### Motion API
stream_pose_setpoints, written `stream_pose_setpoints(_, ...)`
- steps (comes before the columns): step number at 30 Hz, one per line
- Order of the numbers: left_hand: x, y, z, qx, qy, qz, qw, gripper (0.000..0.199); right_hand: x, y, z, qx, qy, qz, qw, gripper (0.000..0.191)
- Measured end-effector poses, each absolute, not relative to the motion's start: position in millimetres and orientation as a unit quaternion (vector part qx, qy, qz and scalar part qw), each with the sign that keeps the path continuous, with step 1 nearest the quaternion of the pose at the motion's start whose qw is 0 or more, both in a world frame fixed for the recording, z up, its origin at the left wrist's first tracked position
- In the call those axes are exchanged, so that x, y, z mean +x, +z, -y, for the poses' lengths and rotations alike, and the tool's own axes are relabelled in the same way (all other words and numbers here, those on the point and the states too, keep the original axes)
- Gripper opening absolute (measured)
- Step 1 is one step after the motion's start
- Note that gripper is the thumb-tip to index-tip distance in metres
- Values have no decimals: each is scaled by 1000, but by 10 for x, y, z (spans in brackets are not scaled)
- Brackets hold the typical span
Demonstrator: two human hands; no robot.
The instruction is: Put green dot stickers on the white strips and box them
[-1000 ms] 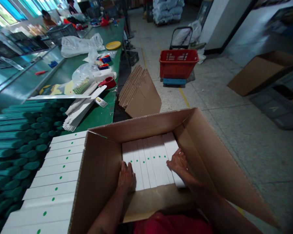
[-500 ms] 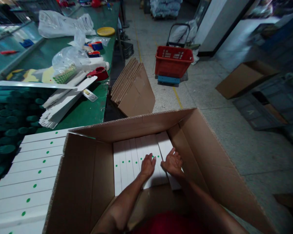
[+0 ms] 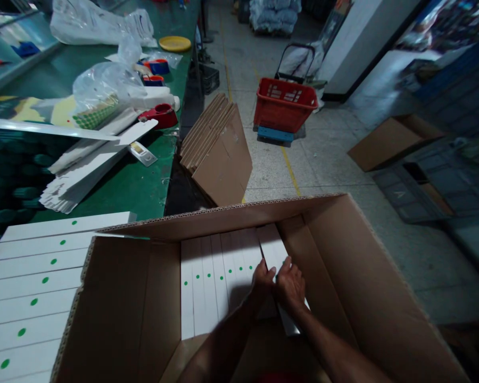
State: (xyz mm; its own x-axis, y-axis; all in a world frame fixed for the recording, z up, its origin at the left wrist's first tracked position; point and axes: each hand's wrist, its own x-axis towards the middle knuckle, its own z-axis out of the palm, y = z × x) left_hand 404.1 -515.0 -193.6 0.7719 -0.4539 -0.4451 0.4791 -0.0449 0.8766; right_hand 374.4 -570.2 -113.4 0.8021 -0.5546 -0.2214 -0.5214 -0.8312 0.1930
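Two bare hands work close together inside a cardboard box [image 3: 367,266], at the right end of a row of flat white cartons [image 3: 211,282] lying side by side on its floor, each marked with a green dot. The right hand [image 3: 290,284] is curled, its fingers bent over a tilted end carton [image 3: 273,247] whose lower end pokes out below the hand, and it seems to have hold of it. The left hand [image 3: 262,282] sits just beside it, partly closed against the same carton; whether it grips, I cannot tell.

Left of the box lies a stack of dotted white cartons [image 3: 32,282], with dark green rolls [image 3: 11,181] beyond it. Past them, a green table [image 3: 143,175] carries loose white strips [image 3: 83,170], a plastic bag [image 3: 104,88], a red tape dispenser [image 3: 162,116] and a yellow plate [image 3: 174,43]. Folded cardboard sheets [image 3: 219,151] lean against the table's side. Farther off on the floor stands a red basket [image 3: 285,103].
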Motion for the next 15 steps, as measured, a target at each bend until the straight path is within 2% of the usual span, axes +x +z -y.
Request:
stream_pose_setpoints(6, 4061, -2082, 5135, 639, -277, 22, 717, 35, 3700, -1263, 5674, 939, -132, 310, 65, 58)
stream_pose_setpoints(15, 4189, -2082, 5102, 689, -350, 26, 634, 39, 3797, -1409, 5662, 937, -140, 306, 100, 53)
